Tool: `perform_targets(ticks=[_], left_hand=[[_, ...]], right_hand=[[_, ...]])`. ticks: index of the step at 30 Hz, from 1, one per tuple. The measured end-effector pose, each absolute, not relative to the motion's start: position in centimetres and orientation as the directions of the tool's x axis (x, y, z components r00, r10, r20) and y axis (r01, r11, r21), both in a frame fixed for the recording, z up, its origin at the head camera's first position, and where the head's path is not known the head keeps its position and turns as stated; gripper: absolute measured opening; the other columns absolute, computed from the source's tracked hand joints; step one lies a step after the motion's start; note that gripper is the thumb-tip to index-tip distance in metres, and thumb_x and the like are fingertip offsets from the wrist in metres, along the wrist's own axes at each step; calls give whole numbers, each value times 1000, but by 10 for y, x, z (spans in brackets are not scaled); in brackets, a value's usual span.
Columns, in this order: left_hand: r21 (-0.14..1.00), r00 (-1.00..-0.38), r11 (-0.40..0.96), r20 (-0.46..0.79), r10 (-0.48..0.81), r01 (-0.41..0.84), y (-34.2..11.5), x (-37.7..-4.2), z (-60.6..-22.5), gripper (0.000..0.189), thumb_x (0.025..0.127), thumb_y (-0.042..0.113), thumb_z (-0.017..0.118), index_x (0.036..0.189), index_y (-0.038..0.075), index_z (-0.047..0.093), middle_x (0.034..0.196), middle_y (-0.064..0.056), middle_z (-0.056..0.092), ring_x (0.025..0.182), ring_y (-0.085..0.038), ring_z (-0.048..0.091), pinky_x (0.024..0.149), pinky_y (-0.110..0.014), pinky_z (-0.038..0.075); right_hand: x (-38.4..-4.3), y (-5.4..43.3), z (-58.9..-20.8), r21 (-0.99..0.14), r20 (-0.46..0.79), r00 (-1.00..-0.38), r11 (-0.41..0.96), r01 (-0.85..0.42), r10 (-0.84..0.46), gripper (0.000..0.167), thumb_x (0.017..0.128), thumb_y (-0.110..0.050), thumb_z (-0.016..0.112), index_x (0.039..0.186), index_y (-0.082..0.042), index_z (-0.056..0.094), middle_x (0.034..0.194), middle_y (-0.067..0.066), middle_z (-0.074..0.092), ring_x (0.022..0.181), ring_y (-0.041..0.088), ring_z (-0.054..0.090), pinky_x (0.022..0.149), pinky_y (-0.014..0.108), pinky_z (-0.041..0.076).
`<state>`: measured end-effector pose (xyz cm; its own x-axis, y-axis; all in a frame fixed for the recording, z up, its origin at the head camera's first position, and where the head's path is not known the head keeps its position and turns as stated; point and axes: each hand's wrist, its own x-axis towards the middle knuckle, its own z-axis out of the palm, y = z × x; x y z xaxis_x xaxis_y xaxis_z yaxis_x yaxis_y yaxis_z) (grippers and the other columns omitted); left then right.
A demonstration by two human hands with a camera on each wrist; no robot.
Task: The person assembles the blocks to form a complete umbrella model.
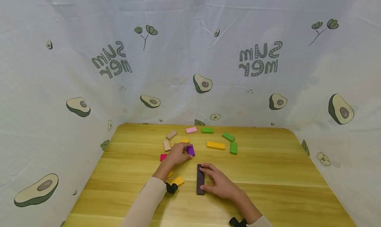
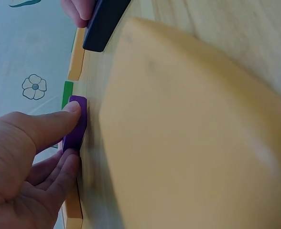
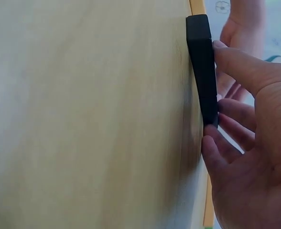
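Left hand (image 1: 178, 154) pinches the purple block (image 1: 191, 151) just beside a yellow block (image 1: 185, 141); right hand (image 1: 221, 184), spread wider, grips the long black block (image 1: 200, 181) on the surface (image 1: 268, 174), nearer the person!

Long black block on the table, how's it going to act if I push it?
The black block is probably stiff, since its long edges run straight with no visible bend. It seems unlikely to roll, because its faces are flat and its corners squared. Being long and low, it would likely slide over the smooth-looking tabletop rather than tip.
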<state>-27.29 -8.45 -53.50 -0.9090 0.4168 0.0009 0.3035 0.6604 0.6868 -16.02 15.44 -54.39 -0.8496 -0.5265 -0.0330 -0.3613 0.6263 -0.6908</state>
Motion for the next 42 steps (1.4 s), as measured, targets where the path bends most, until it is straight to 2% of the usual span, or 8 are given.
perform_targets(ticks=[8,15,21,27,35,42], left_hand=[[677,-905,670,-14,426,305,-84,-272,-535,51,96,21,75,142,6,62,134,-16,67,114,-25,67,98,-43,58],[670,-872,650,-9,489,358,-82,-268,-532,49,97,22,73,142,7,62,133,-12,67,111,-20,67,97,-38,58],[641,-854,657,-5,521,397,-75,-264,-528,49,95,24,76,140,9,64,131,-7,68,108,-15,65,96,-34,58],[623,-832,652,-3,555,432,-66,-260,-528,49,93,23,79,137,7,65,130,-8,68,111,-15,65,98,-32,57],[643,-841,653,-27,541,400,-62,-256,-531,47,94,21,78,138,8,65,134,-8,68,116,-16,67,99,-32,57],[675,-845,639,-43,532,368,-62,-254,-532,43,99,23,72,139,12,65,136,-5,67,119,-17,67,102,-35,57]], right_hand=[[-159,153,-545,-693,-37,-852,628,-355,-523,70,94,-47,74,152,-15,52,159,3,42,149,30,42,118,57,39],[-159,153,-544,-692,-32,-853,628,-357,-520,70,94,-45,74,153,-13,52,159,4,42,149,31,41,119,57,38],[-158,153,-543,-681,-19,-849,629,-375,-528,71,95,-46,72,152,-9,51,159,8,42,148,33,42,117,60,38],[-158,152,-542,-681,-24,-847,628,-375,-532,71,97,-46,70,154,-9,49,160,7,41,148,33,42,117,58,39],[-160,151,-542,-695,-39,-841,620,-365,-539,71,96,-46,71,154,-10,49,161,7,40,149,33,41,117,59,38],[-160,152,-543,-693,-30,-840,617,-373,-542,72,96,-45,72,154,-10,49,162,6,40,150,33,39,118,59,37]])
